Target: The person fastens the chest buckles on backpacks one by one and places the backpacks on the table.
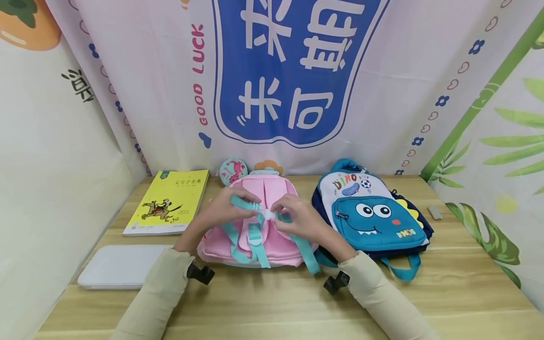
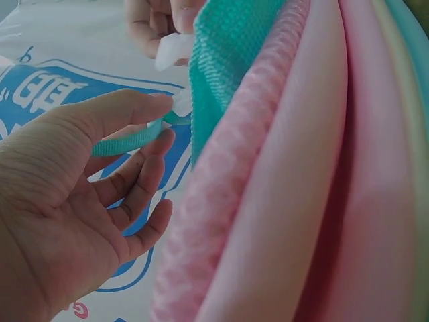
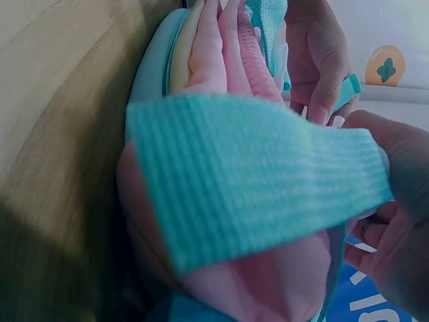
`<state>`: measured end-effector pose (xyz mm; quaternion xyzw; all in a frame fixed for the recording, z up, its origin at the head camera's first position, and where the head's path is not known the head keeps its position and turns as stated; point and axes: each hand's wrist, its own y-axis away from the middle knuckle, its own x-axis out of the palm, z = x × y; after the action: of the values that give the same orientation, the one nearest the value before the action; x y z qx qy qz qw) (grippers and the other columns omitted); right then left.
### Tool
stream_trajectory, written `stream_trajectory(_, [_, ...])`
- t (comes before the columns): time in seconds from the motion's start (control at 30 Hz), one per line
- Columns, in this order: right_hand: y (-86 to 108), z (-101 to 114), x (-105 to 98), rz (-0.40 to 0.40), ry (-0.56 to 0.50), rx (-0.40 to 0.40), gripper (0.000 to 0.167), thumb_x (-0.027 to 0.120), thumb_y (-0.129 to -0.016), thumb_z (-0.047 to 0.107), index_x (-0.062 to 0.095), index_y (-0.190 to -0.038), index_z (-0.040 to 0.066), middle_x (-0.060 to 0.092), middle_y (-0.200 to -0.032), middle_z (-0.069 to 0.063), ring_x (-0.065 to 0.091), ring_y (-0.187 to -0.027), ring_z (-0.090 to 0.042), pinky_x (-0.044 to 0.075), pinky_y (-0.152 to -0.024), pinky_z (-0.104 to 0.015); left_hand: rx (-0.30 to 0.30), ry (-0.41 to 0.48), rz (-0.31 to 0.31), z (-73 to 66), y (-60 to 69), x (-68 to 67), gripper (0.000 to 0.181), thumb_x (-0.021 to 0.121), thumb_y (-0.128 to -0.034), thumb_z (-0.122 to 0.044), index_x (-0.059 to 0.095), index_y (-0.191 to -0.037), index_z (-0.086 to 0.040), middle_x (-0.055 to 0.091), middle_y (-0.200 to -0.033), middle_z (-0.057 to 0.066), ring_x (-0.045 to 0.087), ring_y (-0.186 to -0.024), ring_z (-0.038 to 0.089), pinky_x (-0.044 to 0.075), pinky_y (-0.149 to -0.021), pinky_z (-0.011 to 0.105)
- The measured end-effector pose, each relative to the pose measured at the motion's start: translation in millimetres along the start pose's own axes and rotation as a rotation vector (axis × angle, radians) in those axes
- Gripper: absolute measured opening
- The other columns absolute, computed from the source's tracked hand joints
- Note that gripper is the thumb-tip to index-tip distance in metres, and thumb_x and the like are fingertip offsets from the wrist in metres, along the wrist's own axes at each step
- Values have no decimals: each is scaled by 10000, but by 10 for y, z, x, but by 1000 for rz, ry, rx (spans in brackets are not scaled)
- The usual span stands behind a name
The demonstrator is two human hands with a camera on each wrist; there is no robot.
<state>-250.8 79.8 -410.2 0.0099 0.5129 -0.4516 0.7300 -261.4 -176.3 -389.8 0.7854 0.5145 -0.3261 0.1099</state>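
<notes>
While the pink backpack lies in the middle of the head view with its straps facing up, two hands work over it. The left hand pinches a teal strap between the thumb and first finger, right by a small white clip piece. Its other fingers bend loosely and hold nothing. The right hand pinches another white clip piece, which shows near the top of the left wrist view. The two pieces are close together, but I cannot tell if they are joined. A wide teal band runs across the middle of the right wrist view, in front of the pink cloth. Just above the bag on its left side is a round pouch with a pink picture. A blue backpack with a smiling dinosaur face lies right of center, and a little gray thing sits just beside it, farther right. On the left are a yellow book and, lower down, a flat white case. All of these are on a wooden table.
</notes>
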Motion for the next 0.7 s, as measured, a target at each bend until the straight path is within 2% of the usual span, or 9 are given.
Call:
stream_trajectory(0.17, [3, -2, -6, -41, 6, 2, 191, 781, -876, 129, 726, -1055, 89, 727, -987, -44, 685, -927, -165, 589, -854, -335, 1, 8, -23, -7, 0, 6, 321, 827, -860, -236, 761, -1154, -125, 767, -1100, -22, 641, -1128, 204, 532, -1005, 460])
stream_trajectory(0.3, [4, 8, -5, -48, 20, 20, 180, 784, -880, 156, 738, -1042, 93, 730, -964, -39, 682, -908, -167, 586, -844, -355, 20, 4, -35, -18, 6, 6, 321, 824, -865, -236, 761, -1154, -110, 771, -1094, -16, 650, -1120, 205, 538, -999, 459])
stream_trajectory(0.53, [5, 19, -8, -57, 45, 66, 179, 802, -869, 182, 761, -1015, 87, 735, -922, -34, 682, -876, -174, 580, -830, -380, 65, -9, -55, -17, 5, 20, 315, 828, -865, -241, 771, -1142, -103, 780, -1073, -31, 680, -1064, 169, 554, -949, 395])
stream_trajectory(0.7, [2, 41, -24, -50, 64, 109, 190, 806, -871, 212, 772, -1012, 90, 734, -910, -24, 670, -863, -178, 576, -809, -367, 78, -19, -65, 5, -6, 30, 326, 827, -867, -258, 770, -1147, -100, 781, -1080, -32, 688, -1074, 164, 552, -972, 415])
